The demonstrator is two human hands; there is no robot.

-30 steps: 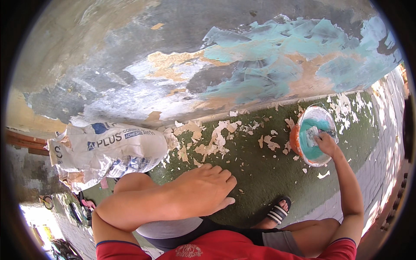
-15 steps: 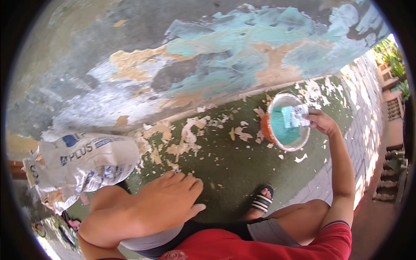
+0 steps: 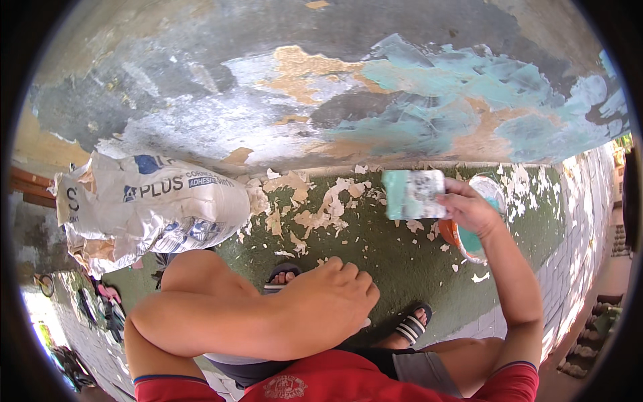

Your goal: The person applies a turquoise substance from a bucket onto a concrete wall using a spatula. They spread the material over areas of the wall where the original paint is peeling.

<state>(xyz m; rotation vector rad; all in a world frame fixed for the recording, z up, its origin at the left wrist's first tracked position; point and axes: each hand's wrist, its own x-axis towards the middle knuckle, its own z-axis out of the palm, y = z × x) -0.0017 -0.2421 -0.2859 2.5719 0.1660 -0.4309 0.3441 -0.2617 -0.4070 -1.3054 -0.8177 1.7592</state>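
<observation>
Since the earlier frame, the spreader (image 3: 415, 194) has been moved leftward, out from over the bucket (image 3: 449, 232), and is now being held up just left of the rim. The red shirt (image 3: 335, 376) and the grey-and-black shorts (image 3: 429, 372) are being seen nearest, along the lower edge. Above them the left forearm is being carried across the front of the left knee, and the left hand (image 3: 331, 298) is being kept back-up, its fingers lying close together and loosely bent; the palm is being hidden, so whether anything is gripped there cannot be told. Two dark sandals are being worn, the left one (image 3: 273, 287) partly covered by the hand, the right one (image 3: 409, 329) showing white stripes. Farther out, the spreader is being pinched at its right edge between the thumb and fingers of the right hand (image 3: 472, 206). Teal paste is being carried along its left side, while the rest is being seen as whitish with dark smears. Behind the right hand, the orange bucket is being partly hidden, more teal paste (image 3: 471, 242) being shown inside. Pale flakes (image 3: 328, 213) are being scattered over the green ground (image 3: 395, 268), and a printed white bag (image 3: 151, 218) is being propped at left, near the wall (image 3: 268, 33), whose grey surface is being partly covered by a teal coat (image 3: 462, 80).
</observation>
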